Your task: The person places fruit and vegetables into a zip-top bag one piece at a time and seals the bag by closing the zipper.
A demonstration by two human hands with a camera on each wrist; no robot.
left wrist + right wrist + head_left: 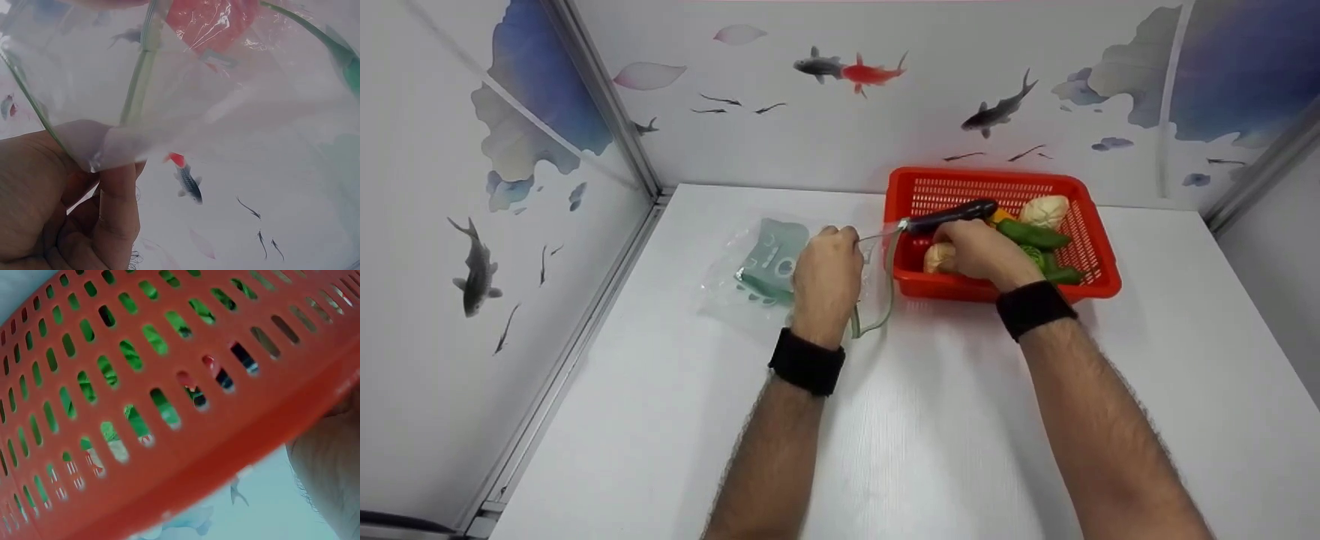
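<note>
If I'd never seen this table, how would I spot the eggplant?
On the white table, find the red perforated basket. In it, just beyond the right hand, is the eggplant. Nothing else showing there is so long and nearly black.

I see a white table (922,457) before me, bearing a red slotted basket (952,289) toward its far edge and, to the left, a green-printed clear bag (776,251) partly resting on it.
</note>
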